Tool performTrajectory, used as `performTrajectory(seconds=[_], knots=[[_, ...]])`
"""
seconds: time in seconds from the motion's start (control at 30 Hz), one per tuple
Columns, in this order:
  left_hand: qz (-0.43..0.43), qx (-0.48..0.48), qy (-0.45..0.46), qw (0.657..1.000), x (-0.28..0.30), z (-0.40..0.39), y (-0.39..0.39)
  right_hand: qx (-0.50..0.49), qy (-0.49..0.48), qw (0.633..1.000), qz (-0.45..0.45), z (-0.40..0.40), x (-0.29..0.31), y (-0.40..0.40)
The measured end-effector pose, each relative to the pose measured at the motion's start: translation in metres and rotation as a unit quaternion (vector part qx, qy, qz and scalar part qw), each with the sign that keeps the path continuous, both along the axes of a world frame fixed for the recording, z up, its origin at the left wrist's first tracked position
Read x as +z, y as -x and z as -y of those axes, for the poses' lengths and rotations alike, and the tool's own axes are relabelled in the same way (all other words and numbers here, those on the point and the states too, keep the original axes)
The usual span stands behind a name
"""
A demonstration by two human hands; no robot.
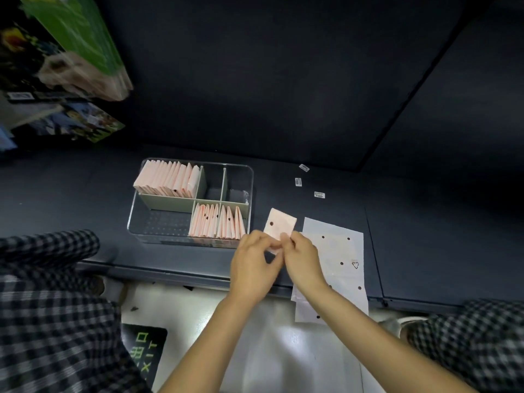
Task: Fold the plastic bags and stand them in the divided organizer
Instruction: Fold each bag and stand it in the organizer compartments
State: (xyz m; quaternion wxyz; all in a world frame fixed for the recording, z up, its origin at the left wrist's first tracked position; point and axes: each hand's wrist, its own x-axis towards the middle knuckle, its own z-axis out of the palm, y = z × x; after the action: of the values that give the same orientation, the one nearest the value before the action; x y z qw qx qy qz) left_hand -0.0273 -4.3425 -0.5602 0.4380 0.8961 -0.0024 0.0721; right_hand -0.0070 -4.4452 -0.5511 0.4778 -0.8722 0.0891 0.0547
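Both hands meet over the near edge of the table, fingers curled in a pinch on the same folded bag (279,226). The left hand (255,260) holds its near left corner, the right hand (302,259) its near right corner, and most of the packet sticks out beyond the fingertips, away from the person. Its long axis runs roughly away from the body, tilted a little to the right (a dark dot shows on its upper face).

The organizer (192,201) lies just to the left of the bag and slightly farther off, so the coming move is probably a short carry to the left; the left hand is the nearer of the two to it. One bag is in hand. To the right, under the right wrist, lies a flat stack (334,259) of unfolded bags hanging over the table edge; how many sheets it holds cannot be told.

The organizer shows five compartments. The far left one holds about a dozen folded bags standing on edge, the near right pair holds roughly eight more (the exact count is hard to read), and the two far right ones and the near left one look empty. Three small labels (303,181) lie on the table beyond the stack.
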Motion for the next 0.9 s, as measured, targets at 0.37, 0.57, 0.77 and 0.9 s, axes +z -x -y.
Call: performTrajectory(seconds=[0.37, 0.57, 0.77, 0.9], knots=[[-0.079, -0.025, -0.310, 0.947, -0.035, -0.067, -0.063, 0.006, -0.051, 0.996, -0.069, -0.010, -0.013, -0.053], [-0.046, -0.064, -0.384, 0.920, -0.052, -0.091, -0.072, 0.009, -0.023, 0.998, -0.060, -0.032, -0.018, -0.083], [-0.007, -0.034, -0.362, 0.932, -0.054, -0.096, -0.070, 0.107, 0.223, 0.968, -0.037, -0.064, -0.020, -0.093], [0.013, -0.010, -0.327, 0.945, -0.052, -0.092, -0.069, 0.143, 0.295, 0.944, -0.041, -0.081, -0.022, -0.092]])
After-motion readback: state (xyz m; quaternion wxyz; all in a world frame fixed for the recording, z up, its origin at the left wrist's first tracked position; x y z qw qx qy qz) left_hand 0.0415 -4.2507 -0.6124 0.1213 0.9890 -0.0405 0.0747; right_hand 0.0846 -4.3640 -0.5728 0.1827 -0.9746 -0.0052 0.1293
